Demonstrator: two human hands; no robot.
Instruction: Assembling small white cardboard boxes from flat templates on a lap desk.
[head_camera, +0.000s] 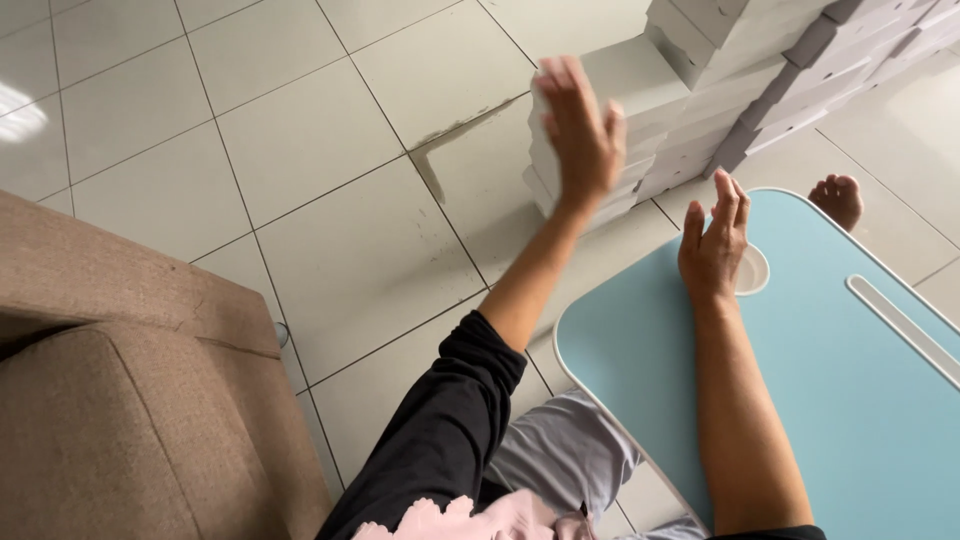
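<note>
reaching from the head view, the left hand (578, 125) spreads open against the stack of white boxes (640, 120) on the floor; right hand (715, 245) rests flat, empty, on the blue lap table (850, 400). steady the top box squarely before lifting.

- Soft, even daylight is spread over the whole scene — no dim corners are seen.
- A white glare patch is thrown on the floor tiles (300, 150) at about 9 o'clock.
- The left hand (578, 125) is smeared by motion blur; the right hand (715, 245) is rendered sharp.
- Only faint, soft-edged shadows are cast beneath the stacked white boxes (680, 90) and the light-blue table (850, 400).
- Tile lines are bowed slightly toward the edges — wide-angle distortion.
- The brown sofa (110, 400) at 8 o'clock is slightly soft.
</note>
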